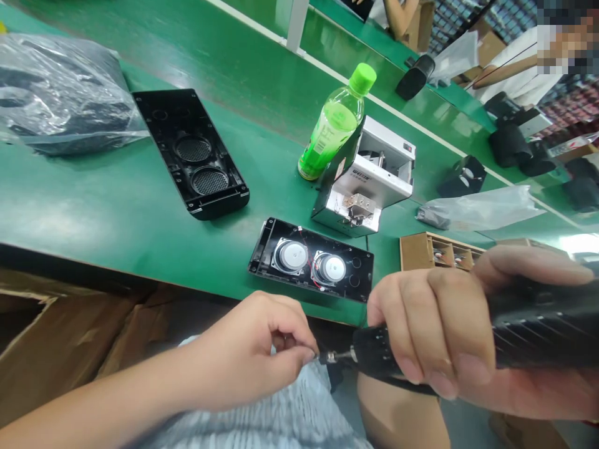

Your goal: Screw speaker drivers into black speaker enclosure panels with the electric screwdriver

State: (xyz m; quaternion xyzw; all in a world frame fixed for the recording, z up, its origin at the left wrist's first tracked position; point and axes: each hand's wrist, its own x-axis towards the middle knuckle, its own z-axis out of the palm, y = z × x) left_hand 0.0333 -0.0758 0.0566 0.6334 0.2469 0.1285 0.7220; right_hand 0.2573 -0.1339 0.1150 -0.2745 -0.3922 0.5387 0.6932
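Note:
My right hand (435,324) is wrapped round a black electric screwdriver (533,330), held level over my lap and pointing left. At its front end, the metal bit (333,357) reaches the fingertips of my left hand (266,349). Thumb and forefinger are pinched together at the bit's tip; whatever lies between them is too small to make out. Just beyond my hands, a black speaker housing (360,262) lies on the green table, with two silver-backed speaker drivers (292,255) and thin red wires in it. Another black housing (163,128) with two round grilles lies open farther left.
A screw feeder machine (390,187) stands behind the housing, beside a green-capped bottle (327,134). Plastic-wrapped goods (60,93) lie at the left. A divided cardboard box (415,251) is at the right. Cartons (60,355) stand below the table edge. Other people work across the table.

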